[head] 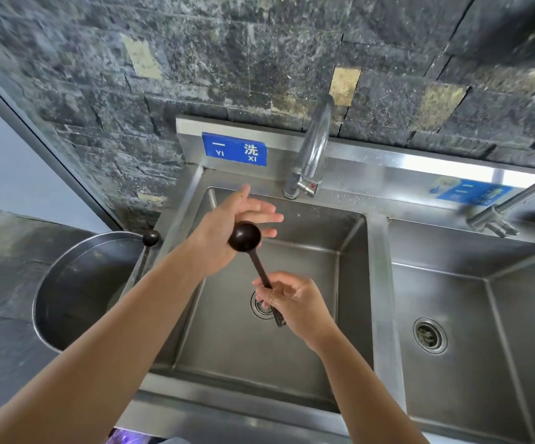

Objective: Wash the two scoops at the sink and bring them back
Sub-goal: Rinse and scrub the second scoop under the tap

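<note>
A dark brown scoop (244,237) with a round bowl and a long thin handle is held over the left sink basin (291,363). My right hand (291,299) is shut on the lower part of its handle, above the drain (261,307). My left hand (227,225) is open with fingers spread, its palm right behind the scoop's bowl; I cannot tell if they touch. A second dark scoop (150,237) rests along the sink's left rim, bowl end toward the wall. No water shows at the tap (314,145).
A big steel pot (77,283) stands left of the sink, close to the second scoop. A second basin (484,315) with its own drain lies to the right, with another tap (496,213) over it. A dark stone wall backs the sink.
</note>
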Demonstrator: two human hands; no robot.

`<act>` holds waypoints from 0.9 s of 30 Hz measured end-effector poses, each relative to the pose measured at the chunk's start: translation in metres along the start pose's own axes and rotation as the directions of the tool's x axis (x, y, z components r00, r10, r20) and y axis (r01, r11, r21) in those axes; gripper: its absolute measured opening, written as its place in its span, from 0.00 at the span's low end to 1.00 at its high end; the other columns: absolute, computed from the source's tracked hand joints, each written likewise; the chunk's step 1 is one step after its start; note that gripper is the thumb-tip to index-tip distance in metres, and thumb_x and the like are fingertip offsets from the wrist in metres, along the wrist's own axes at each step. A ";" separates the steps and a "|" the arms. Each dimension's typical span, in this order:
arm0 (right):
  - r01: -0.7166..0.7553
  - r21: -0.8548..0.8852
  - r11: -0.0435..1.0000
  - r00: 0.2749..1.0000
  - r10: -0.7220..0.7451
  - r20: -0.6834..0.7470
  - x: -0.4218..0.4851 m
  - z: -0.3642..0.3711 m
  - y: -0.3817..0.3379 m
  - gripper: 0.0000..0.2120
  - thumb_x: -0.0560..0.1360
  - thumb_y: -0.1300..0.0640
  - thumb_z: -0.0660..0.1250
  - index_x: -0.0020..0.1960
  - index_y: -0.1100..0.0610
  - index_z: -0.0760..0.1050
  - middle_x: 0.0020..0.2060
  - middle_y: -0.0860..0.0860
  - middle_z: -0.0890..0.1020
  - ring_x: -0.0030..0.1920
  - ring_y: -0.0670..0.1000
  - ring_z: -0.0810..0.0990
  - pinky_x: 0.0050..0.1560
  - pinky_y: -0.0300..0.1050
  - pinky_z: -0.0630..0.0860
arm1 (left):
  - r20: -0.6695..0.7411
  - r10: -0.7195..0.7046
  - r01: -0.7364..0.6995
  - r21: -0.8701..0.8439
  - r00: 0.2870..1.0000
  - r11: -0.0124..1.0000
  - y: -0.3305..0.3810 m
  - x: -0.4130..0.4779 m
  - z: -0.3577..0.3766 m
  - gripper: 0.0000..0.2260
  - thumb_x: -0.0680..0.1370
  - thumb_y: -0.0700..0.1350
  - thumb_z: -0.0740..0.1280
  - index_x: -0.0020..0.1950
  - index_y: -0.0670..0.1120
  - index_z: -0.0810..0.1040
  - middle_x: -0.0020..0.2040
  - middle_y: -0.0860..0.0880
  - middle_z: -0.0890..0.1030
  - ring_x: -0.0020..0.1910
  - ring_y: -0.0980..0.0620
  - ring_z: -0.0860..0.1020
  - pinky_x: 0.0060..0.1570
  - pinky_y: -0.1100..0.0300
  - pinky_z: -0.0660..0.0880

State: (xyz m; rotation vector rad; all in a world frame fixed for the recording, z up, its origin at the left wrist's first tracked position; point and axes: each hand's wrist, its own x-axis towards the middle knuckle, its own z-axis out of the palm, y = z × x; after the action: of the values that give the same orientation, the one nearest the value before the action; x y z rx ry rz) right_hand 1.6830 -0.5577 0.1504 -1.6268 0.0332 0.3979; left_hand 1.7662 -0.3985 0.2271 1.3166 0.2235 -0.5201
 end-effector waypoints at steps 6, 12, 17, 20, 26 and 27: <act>-0.297 0.143 0.944 0.950 0.308 -0.059 0.012 0.061 0.017 0.05 0.74 0.57 0.73 0.42 0.59 0.84 0.33 0.51 0.83 0.33 0.49 0.78 0.36 0.41 0.75 | -0.242 0.035 0.057 0.362 0.970 0.930 -0.032 0.004 -0.098 0.13 0.82 0.53 0.59 0.51 0.49 0.81 0.55 0.46 0.85 0.46 0.48 0.83 0.51 0.51 0.77; -0.528 0.069 0.846 0.836 0.532 -0.136 0.023 0.121 0.034 0.05 0.68 0.48 0.78 0.42 0.48 0.87 0.32 0.46 0.82 0.30 0.44 0.75 0.37 0.39 0.70 | -0.482 0.088 0.269 0.621 0.872 0.736 -0.085 -0.009 -0.226 0.06 0.75 0.46 0.67 0.50 0.50 0.81 0.50 0.47 0.83 0.48 0.46 0.82 0.41 0.60 0.72; -0.522 0.235 0.820 0.824 0.556 -0.107 0.027 0.159 0.032 0.18 0.62 0.47 0.81 0.49 0.52 0.87 0.35 0.48 0.83 0.31 0.45 0.78 0.34 0.38 0.73 | -0.503 0.099 0.352 0.720 0.859 0.598 -0.111 -0.012 -0.281 0.10 0.71 0.48 0.72 0.49 0.47 0.78 0.48 0.47 0.83 0.50 0.43 0.80 0.43 0.56 0.73; -0.493 0.336 0.802 0.833 0.547 -0.081 0.026 0.168 0.025 0.19 0.63 0.51 0.79 0.52 0.57 0.86 0.36 0.50 0.83 0.31 0.46 0.77 0.35 0.39 0.72 | -0.494 0.048 0.413 0.774 0.868 0.480 -0.121 -0.006 -0.291 0.19 0.70 0.53 0.73 0.53 0.44 0.76 0.52 0.44 0.81 0.52 0.41 0.80 0.47 0.51 0.76; -0.476 0.401 0.782 0.800 0.575 -0.172 0.015 0.167 0.017 0.13 0.66 0.55 0.80 0.50 0.58 0.87 0.35 0.52 0.81 0.34 0.49 0.76 0.40 0.42 0.75 | -0.459 -0.015 0.422 0.803 0.888 0.421 -0.136 0.005 -0.296 0.24 0.69 0.56 0.76 0.56 0.43 0.72 0.54 0.43 0.80 0.54 0.39 0.80 0.49 0.49 0.76; -0.465 0.422 0.779 0.798 0.575 -0.181 0.011 0.166 0.017 0.13 0.66 0.56 0.79 0.50 0.59 0.87 0.34 0.52 0.80 0.32 0.49 0.75 0.37 0.42 0.74 | -0.457 -0.009 0.418 0.805 0.889 0.421 -0.136 0.005 -0.296 0.24 0.69 0.55 0.76 0.55 0.44 0.72 0.53 0.43 0.80 0.53 0.40 0.80 0.47 0.49 0.76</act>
State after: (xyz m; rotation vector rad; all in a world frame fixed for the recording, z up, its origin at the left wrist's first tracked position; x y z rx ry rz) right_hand 1.6497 -0.3956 0.1238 -1.2755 0.7758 0.5320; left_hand 1.7446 -0.1375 0.0335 2.5070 0.5053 -0.6232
